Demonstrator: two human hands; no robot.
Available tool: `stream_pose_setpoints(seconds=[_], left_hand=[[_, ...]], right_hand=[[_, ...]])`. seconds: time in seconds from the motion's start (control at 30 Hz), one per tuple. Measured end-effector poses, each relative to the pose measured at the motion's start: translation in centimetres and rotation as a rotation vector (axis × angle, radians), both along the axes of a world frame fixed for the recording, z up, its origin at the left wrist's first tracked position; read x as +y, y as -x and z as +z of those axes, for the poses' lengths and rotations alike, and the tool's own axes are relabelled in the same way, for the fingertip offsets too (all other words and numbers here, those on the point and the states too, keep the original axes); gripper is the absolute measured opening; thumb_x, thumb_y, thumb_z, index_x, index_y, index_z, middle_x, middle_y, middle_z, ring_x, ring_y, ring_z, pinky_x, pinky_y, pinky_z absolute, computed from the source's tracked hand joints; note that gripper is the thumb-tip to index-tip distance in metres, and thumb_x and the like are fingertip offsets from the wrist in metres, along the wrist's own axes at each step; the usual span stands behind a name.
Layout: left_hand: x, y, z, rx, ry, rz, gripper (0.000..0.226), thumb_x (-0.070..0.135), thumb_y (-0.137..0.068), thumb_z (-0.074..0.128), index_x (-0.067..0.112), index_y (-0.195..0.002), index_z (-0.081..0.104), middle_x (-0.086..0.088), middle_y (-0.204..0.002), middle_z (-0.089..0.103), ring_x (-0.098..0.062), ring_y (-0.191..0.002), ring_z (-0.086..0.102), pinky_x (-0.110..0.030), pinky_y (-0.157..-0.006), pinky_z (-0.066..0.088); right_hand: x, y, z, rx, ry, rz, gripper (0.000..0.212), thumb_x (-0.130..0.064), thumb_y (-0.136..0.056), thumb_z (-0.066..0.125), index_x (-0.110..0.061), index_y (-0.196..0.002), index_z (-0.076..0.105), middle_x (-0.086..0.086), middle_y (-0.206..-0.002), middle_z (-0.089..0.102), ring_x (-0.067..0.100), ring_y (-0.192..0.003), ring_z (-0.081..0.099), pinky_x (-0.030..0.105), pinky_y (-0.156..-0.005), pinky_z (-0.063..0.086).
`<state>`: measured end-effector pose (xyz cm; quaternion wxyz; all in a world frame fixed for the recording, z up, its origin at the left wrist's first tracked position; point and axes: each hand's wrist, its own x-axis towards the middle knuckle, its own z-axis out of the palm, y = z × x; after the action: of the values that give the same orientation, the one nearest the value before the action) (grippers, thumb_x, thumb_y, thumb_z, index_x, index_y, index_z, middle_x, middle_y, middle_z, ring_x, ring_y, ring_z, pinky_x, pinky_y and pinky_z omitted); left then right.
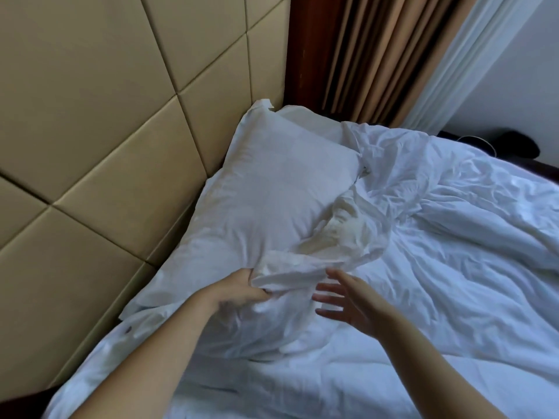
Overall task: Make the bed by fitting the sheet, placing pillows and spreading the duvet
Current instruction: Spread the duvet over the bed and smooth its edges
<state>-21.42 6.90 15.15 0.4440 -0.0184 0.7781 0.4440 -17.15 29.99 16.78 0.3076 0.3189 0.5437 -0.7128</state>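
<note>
We see a plump white pillow (272,189) in a smooth cotton case lying along the head edge of the bed (363,388), pressed against the padded headboard (90,131), whose tan leather-like panels are cut into large tilted squares by deep seams. The duvet (453,237) is white and heavily creased, its rumpled folds covering the bed toward the far side edge, and a bunched, cream-tinged fold of its cover (329,237) spills over the near corner of the pillow. Our left hand (242,290) has its fingers closed on this crumpled fold, pinching a thick wad of cloth just where it meets the pillow. Our right hand (348,303) hovers just beside it with the palm turned inward and the fingers spread wide, holding nothing and slightly blurred. Behind the far corner of the bed hang brown pleated curtains (378,55) in stiff vertical folds, with a sheer white curtain (472,55) next to them and a dark wooden strip (305,49) edging the headboard.
</note>
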Motion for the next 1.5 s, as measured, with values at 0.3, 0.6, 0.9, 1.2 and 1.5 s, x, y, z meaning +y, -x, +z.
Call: stream_pose_setpoints(seconds=[0.3, 0.6, 0.9, 1.2, 1.5], left_hand=[[0.8, -4.3, 7.6, -0.043, -0.448, 0.37, 0.054, 0.039, -0.074, 0.074, 0.008, -0.116, 0.061, -0.013, -0.112, 0.068, -0.027, -0.102, 0.064, -0.033, -0.089, 0.049], [1.8, -2.4, 11.0, 0.243, -0.255, 0.732, 0.021, 0.015, -0.097, 0.048, 0.006, -0.111, 0.062, -0.008, -0.1, 0.066, -0.025, -0.095, 0.061, -0.033, -0.085, 0.049], [1.1, -3.1, 12.8, 0.622, -0.009, 0.225, 0.008, 0.013, -0.084, 0.065, 0.014, -0.086, 0.057, -0.002, -0.082, 0.061, -0.014, -0.073, 0.054, -0.021, -0.061, 0.042], [-0.4, 0.3, 14.4, 0.368, 0.415, 0.093, 0.031, 0.029, -0.085, 0.064, 0.011, -0.066, 0.049, -0.001, -0.065, 0.044, -0.013, -0.059, 0.041, -0.024, -0.05, 0.028], [-0.6, -0.4, 13.8, 0.203, -0.364, 0.248, 0.044, 0.049, -0.097, 0.037, 0.03, -0.135, 0.048, 0.019, -0.129, 0.054, 0.003, -0.12, 0.046, -0.016, -0.101, 0.032]], right_hand=[[-2.7, 0.0, 5.6, 0.074, 0.027, -0.076, 0.03, -0.041, -0.083, 0.065, -0.017, -0.101, 0.061, 0.011, -0.103, 0.063, 0.029, -0.094, 0.062, 0.039, -0.081, 0.053], [-5.6, 0.8, 9.2, 0.15, 0.037, 0.012, 0.016, -0.021, -0.095, 0.05, -0.005, -0.094, 0.055, 0.015, -0.095, 0.057, 0.025, -0.084, 0.061, 0.034, -0.074, 0.053], [-7.5, 1.6, 9.7, 0.282, -0.311, 0.093, 0.025, -0.023, -0.097, 0.044, -0.003, -0.09, 0.059, 0.014, -0.086, 0.063, 0.021, -0.077, 0.061, 0.026, -0.064, 0.05], [-7.3, 3.1, 12.6, 0.793, -0.63, 0.209, 0.053, -0.02, -0.095, 0.044, -0.014, -0.043, 0.053, -0.004, -0.039, 0.054, 0.016, -0.053, 0.055, 0.033, -0.069, 0.047], [-9.7, 5.5, 13.6, 0.757, -0.352, 0.148, 0.045, -0.02, -0.099, 0.042, -0.017, -0.061, 0.066, -0.004, -0.068, 0.066, 0.008, -0.071, 0.06, 0.02, -0.071, 0.046]])
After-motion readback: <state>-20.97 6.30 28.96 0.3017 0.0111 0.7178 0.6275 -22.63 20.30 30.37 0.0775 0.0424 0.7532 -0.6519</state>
